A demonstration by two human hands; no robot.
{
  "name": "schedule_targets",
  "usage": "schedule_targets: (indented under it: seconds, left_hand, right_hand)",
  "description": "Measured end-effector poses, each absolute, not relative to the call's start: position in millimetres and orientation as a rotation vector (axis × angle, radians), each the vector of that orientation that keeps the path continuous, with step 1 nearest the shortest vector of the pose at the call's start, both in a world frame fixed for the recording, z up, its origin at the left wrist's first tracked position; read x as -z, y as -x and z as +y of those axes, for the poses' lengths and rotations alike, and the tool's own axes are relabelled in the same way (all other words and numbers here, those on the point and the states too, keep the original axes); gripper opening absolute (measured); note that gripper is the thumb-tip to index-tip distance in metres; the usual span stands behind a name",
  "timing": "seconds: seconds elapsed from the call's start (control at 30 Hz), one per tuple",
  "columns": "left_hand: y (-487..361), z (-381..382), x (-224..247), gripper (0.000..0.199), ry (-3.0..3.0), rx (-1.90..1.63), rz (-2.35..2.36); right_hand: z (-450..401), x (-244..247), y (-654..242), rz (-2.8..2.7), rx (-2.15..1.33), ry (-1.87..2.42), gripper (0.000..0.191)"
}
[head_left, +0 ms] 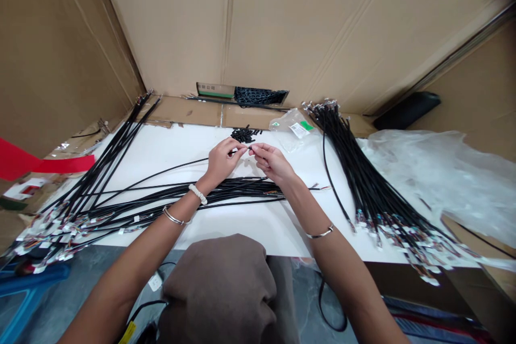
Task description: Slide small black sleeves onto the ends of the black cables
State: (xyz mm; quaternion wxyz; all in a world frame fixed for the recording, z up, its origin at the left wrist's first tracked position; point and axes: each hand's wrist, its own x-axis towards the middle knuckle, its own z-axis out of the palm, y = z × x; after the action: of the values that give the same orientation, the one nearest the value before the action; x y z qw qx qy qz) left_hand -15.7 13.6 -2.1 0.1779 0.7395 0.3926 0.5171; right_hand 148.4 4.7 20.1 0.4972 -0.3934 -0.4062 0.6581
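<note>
My left hand [226, 160] is closed in a pinch on a thin black cable [173, 166], which trails off to the left across the table. Fingertip to fingertip with it, my right hand [271, 161] pinches a small black piece at the cable's end; whether this is a separate tube or the cable itself is too small to tell. Just beyond both hands lies a heap of short black tube pieces [243, 134]. Under my forearms a bundle of black cables [237, 190] runs sideways, with white connectors at its left end and bare wire ends at the right.
Another cable bundle [349, 158] lies on the right of the white table [250, 234], and more cables [124, 137] slant along the left. A clear plastic bag [291, 137] sits behind my right hand. Cardboard walls [266, 27] enclose the back; plastic sheeting [443, 172] covers the far right.
</note>
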Motion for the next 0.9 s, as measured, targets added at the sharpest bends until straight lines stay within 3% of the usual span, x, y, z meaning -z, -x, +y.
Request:
schedule_targets:
  seconds: [0.3,0.4,0.73,0.9]
  left_hand:
    - [18,15,5,0.013,-2.141,-1.421,1.067]
    - [20,17,5,0.012,-2.090,-1.384,1.009]
    - [26,16,-1,0.037,-2.204,-1.202,0.937]
    - [40,22,-11,0.023,-2.204,-0.948,1.054]
  right_hand:
    - [5,-19,-150,-1.412,-1.150,1.119,0.037]
    - [6,-18,-151,-1.444,-1.181,1.109,0.038]
    - [11,-7,-152,-1.553,-1.208,1.171,0.035]
    - [10,-10,-156,-1.607,-1.159,1.203,0.034]
